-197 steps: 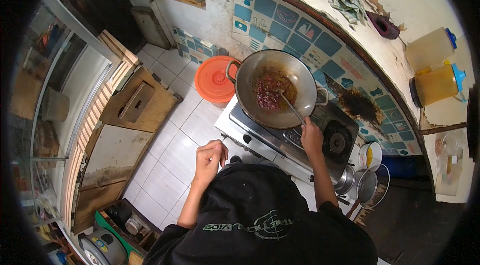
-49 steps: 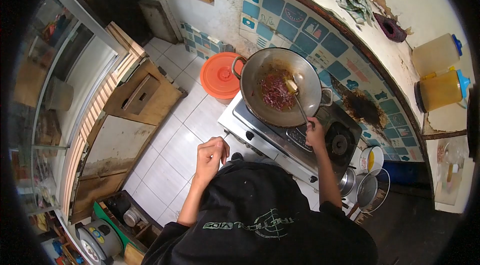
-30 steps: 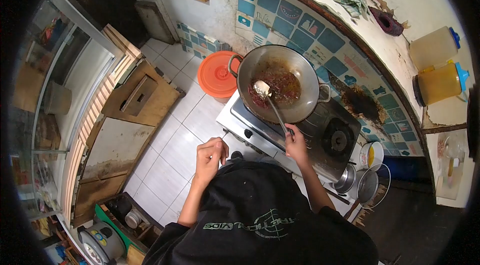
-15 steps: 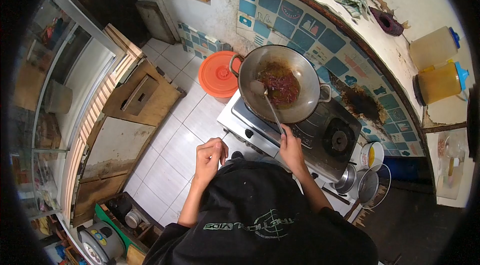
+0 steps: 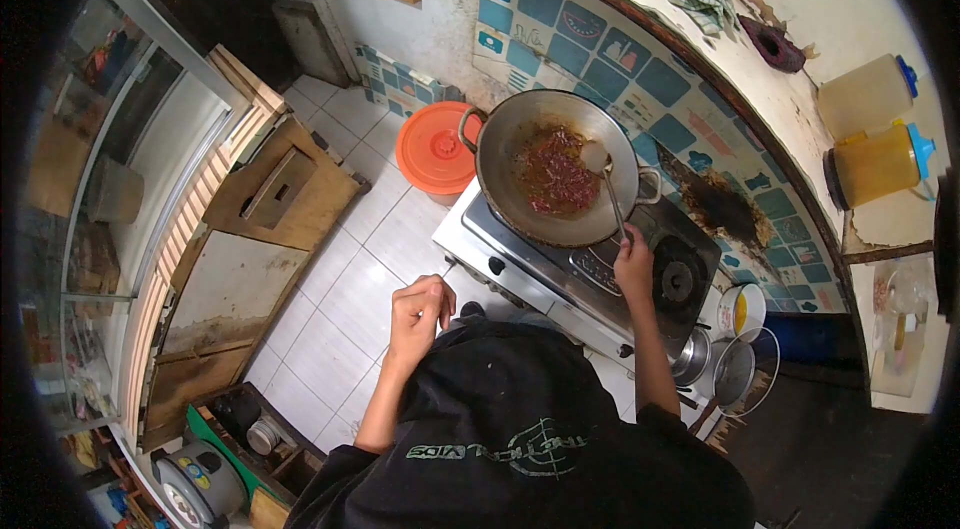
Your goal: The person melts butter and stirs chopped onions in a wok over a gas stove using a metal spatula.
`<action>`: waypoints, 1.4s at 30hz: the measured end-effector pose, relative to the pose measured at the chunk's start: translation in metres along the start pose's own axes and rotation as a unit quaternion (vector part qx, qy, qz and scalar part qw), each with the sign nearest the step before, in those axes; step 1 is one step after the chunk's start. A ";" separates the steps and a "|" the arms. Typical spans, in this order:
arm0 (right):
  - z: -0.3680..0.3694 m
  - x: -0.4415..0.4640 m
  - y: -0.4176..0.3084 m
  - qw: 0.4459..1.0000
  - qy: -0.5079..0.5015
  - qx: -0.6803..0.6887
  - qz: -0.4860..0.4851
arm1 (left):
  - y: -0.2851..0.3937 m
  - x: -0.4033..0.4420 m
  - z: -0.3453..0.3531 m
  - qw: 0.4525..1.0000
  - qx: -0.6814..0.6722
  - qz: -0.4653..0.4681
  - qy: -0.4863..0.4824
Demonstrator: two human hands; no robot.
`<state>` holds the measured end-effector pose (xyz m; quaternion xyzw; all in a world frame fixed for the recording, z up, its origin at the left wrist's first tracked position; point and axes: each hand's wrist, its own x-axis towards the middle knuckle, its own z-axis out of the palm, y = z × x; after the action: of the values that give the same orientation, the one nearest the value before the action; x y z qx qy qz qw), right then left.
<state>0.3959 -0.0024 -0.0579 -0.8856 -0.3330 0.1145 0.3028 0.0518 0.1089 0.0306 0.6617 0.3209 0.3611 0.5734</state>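
My right hand [image 5: 632,264] grips the handle of a long metal spatula [image 5: 612,199]. The spatula's flat blade rests in the right side of a large wok [image 5: 505,179] with two loop handles. Thin reddish-purple slices, perhaps shallots, lie in brownish oil [image 5: 558,174] on the wok's bottom. The wok sits on the left burner of a gas stove [image 5: 590,264]. Before my body, over the tiled floor, my left hand [image 5: 420,317] is held up with its fingers curled closed, touching neither the stove nor the wok; I see nothing in it.
An orange lidded bucket [image 5: 436,151] stands left of the wok. At the stove's right are a bare burner [image 5: 678,279], a metal pot [image 5: 692,359], a strainer [image 5: 738,369] and a white container [image 5: 742,309]. Pitchers [image 5: 880,167] line the ledge. A wooden cabinet [image 5: 265,259] stands left.
My right hand has moved to the right, carrying the spatula's blade from the left side of the slices across to their right. The slices have shifted in the wok. My left hand stays put.
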 end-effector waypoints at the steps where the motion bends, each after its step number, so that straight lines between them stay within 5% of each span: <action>1: 0.001 0.006 0.005 1.000 0.000 -0.007 0.010 | -0.001 0.000 0.000 1.000 -0.001 0.001 0.000; 11: 0.036 0.014 0.048 0.964 -0.103 0.208 0.129 | 0.001 -0.002 0.000 1.000 -0.002 -0.005 0.004; 17: 0.018 -0.017 -0.008 0.884 -0.184 0.352 0.248 | 0.000 -0.001 0.002 1.000 -0.001 -0.015 0.002; 28: 0.014 -0.049 -0.030 0.856 -0.244 0.388 0.238 | 0.003 0.004 0.004 1.000 -0.005 -0.007 -0.008; 42: 0.029 -0.063 -0.006 0.930 -0.196 0.290 0.111 | 0.001 0.006 0.001 1.000 0.004 -0.007 -0.011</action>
<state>0.3338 -0.0276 -0.0770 -0.7507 -0.2376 0.4105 0.4600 0.0557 0.1129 0.0317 0.6654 0.3209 0.3484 0.5769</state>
